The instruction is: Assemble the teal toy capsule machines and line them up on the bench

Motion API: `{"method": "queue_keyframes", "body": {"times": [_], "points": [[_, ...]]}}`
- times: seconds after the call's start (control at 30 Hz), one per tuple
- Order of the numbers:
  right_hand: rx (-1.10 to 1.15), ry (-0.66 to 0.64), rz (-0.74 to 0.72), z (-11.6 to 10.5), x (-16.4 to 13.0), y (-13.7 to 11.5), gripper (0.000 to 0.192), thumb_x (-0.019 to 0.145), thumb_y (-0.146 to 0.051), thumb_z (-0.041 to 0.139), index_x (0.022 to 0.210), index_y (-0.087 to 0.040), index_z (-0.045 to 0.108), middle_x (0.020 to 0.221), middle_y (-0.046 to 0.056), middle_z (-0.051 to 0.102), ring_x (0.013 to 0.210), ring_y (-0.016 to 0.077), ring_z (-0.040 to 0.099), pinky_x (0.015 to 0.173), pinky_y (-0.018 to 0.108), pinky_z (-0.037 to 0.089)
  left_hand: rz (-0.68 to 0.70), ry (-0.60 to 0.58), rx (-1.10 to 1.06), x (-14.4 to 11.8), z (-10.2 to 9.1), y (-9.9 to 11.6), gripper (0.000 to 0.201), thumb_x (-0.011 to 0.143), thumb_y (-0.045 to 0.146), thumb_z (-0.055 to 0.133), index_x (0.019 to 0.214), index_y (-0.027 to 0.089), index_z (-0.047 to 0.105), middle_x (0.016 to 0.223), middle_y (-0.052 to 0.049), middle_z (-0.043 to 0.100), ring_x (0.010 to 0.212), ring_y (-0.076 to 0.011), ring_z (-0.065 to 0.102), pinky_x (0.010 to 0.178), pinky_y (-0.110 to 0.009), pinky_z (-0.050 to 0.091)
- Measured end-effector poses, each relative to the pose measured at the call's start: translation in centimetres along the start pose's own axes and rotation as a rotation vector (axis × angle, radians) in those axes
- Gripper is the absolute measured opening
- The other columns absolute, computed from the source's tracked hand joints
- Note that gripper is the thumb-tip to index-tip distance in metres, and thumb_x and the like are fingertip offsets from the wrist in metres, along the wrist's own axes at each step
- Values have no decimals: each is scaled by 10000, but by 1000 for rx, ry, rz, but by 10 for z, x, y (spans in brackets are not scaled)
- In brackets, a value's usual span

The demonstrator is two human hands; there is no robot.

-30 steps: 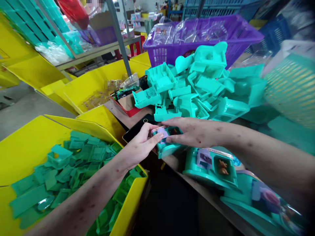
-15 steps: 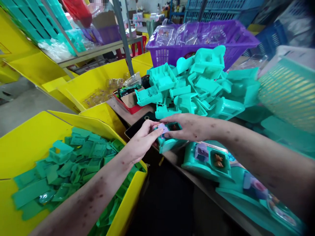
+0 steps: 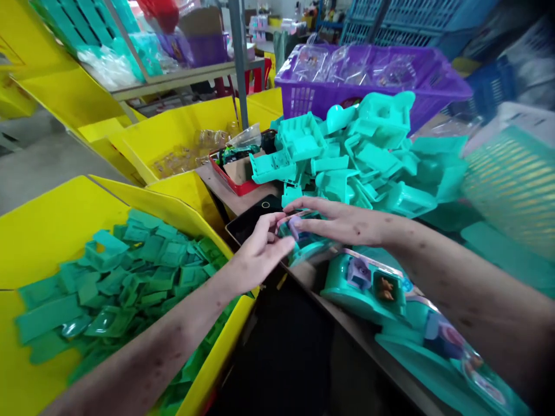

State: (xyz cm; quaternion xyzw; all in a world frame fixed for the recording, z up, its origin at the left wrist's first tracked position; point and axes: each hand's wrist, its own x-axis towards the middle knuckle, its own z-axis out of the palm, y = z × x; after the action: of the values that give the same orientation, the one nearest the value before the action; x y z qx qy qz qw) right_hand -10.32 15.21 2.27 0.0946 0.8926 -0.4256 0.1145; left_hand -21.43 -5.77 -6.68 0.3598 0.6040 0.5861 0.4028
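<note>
Both hands are at a small teal plastic toy case (image 3: 310,252) near the table edge. A lilac piece (image 3: 295,227) stands at its left end. My left hand (image 3: 258,254) is at that end, fingers curled by the edge and thumb stretched along the near side. My right hand (image 3: 336,222) spans the case from above, fingers reaching to its far edge and thumb against the lilac piece. The fingers hide much of the case. Just right of it lies a similar teal case (image 3: 340,283) with a lilac block (image 3: 359,271) and a small brown animal figure (image 3: 385,288).
A yellow bin (image 3: 47,225) of green and teal parts stands at left. Behind my hands, teal parts (image 3: 329,147) are heaped before a purple basket (image 3: 303,95). A black phone-like slab (image 3: 251,216), a red tray (image 3: 243,186) and more teal toys (image 3: 416,358) lie on the table.
My left thumb has come off the lilac piece to the case's near side. The lilac piece looks more upright, and my right fingers are straighter. The whole view has shifted slightly.
</note>
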Motion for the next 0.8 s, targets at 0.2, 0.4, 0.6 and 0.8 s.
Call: {"method": "queue_keyframes", "body": {"times": [0.2, 0.4, 0.6, 0.8], "points": [[-128, 54, -78, -4, -3, 10, 530, 903, -585, 827, 1376, -352, 776, 1439, 36, 745, 1298, 301, 713, 1114, 433, 594, 303, 39, 440, -12, 8, -7, 925, 932, 529, 870, 1671, 290, 368, 1699, -169, 441, 1567, -385, 456, 1292, -568, 406], [-341, 38, -250, -10, 3, 10, 408, 974, -386, 769, 1378, -336, 795, 1457, 48, 737, 1278, 308, 726, 1124, 464, 571, 321, -10, 622, 1, -1, -4, 858, 989, 474, 796, 1699, 258, 364, 1681, -169, 486, 1547, -390, 465, 1316, -592, 369], [-385, 19, -277, -4, 1, 6, 372, 1031, -334, 669, 1387, -284, 765, 1477, 91, 708, 1306, 347, 705, 1133, 504, 556, 328, -58, 605, 0, -8, -3, 864, 1022, 414, 767, 1751, 319, 313, 1729, -119, 450, 1611, -356, 407, 1371, -547, 319], [-439, 57, -258, 0, -4, 3, 298, 1038, -330, 670, 1313, -240, 742, 1398, 108, 712, 1277, 320, 696, 1126, 452, 556, 320, -95, 684, 0, -13, -6, 912, 1028, 451, 759, 1771, 341, 241, 1791, -100, 365, 1652, -351, 357, 1388, -545, 315]]}}
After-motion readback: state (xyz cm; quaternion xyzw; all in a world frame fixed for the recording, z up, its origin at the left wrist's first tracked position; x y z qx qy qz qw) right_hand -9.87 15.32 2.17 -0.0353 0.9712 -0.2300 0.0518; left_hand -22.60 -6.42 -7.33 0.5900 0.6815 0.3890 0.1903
